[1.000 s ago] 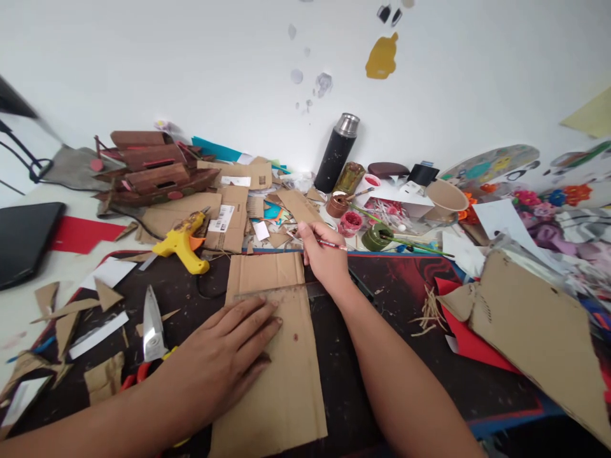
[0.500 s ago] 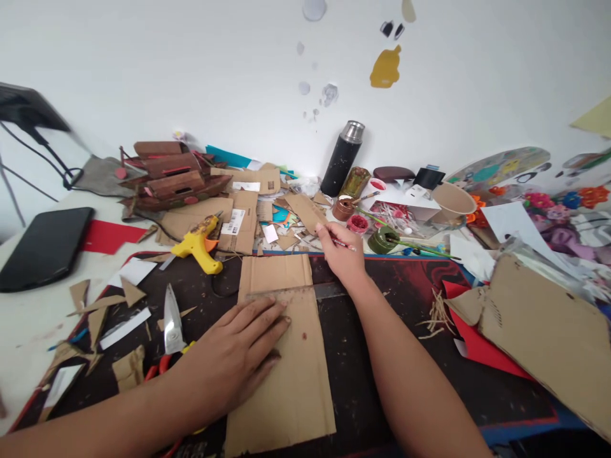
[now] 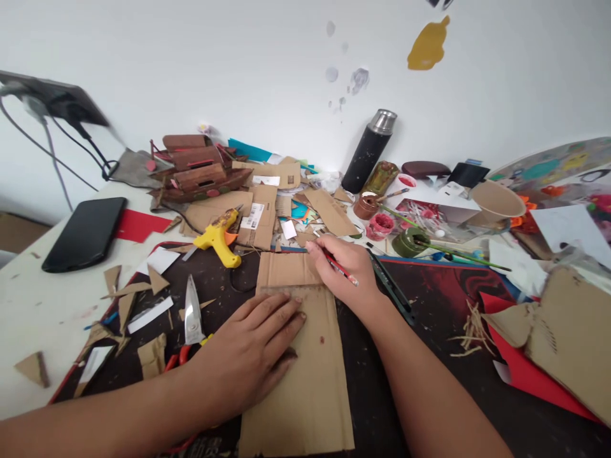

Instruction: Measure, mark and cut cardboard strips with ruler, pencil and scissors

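Note:
A tall piece of brown cardboard [image 3: 305, 381] lies on the dark mat in front of me. Flat on it rests my left hand [image 3: 260, 343], fingers stretched out, their tips by a thin ruler [image 3: 274, 290] laid across the sheet. My right hand [image 3: 346, 267] grips a red pencil [image 3: 341, 270] at the cardboard's upper right edge; its tip points up and left, and the fingers hide part of the ruler. Just right of that hand is a dark green utility knife [image 3: 394, 289]. Scissors [image 3: 193, 315] lie left of my left hand, their handles partly covered by my forearm.
A yellow glue gun [image 3: 219, 240] and cardboard scraps [image 3: 126, 308] lie leftward, near a black phone [image 3: 84, 234]. Behind stand a brown model boat [image 3: 198, 172], a black thermos [image 3: 370, 151] and paint jars [image 3: 380, 226]. Red paper [image 3: 529, 362] and more cardboard [image 3: 577, 337] lie at right.
The view has turned left, so things appear further right. My right hand with the pencil has moved left onto the cardboard's edge. The utility knife now shows beside it. My left hand stays put.

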Motion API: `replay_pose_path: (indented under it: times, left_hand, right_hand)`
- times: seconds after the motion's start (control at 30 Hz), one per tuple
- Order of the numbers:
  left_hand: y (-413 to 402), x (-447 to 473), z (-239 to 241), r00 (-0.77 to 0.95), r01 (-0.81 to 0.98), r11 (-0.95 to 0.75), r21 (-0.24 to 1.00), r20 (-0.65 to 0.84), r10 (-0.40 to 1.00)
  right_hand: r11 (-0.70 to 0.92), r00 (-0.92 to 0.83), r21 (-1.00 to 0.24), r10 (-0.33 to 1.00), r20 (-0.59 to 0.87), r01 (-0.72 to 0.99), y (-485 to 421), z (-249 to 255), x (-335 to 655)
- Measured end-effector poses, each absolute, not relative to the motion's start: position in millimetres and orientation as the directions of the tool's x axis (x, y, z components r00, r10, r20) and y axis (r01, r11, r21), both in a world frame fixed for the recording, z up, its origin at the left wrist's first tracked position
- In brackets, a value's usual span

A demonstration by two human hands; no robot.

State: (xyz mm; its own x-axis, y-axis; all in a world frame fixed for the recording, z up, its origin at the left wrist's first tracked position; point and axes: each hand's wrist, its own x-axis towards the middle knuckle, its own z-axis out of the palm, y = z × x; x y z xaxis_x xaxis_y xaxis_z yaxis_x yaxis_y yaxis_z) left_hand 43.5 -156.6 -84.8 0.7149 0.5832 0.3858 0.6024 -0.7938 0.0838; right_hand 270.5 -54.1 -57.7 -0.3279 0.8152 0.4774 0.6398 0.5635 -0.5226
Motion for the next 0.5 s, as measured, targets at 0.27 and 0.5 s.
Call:
replay_pose_path:
  times: [0.27, 0.5]
  left_hand:
    - [-159, 47, -80, 0.683, 0.634, -0.768, 0.089, 0.401, 0.611]
    - [-160, 46, -83, 0.648, 0.679, -0.729, 0.089, 0.395, 0.651]
  right_hand:
    - [0.483, -0.252, -0.631, 0.87, 0.424, 0.607, -47, -70, 270]
    - [0.353, -0.167, -0.772, 0.935, 0.313, 0.529, -45, -71, 268]
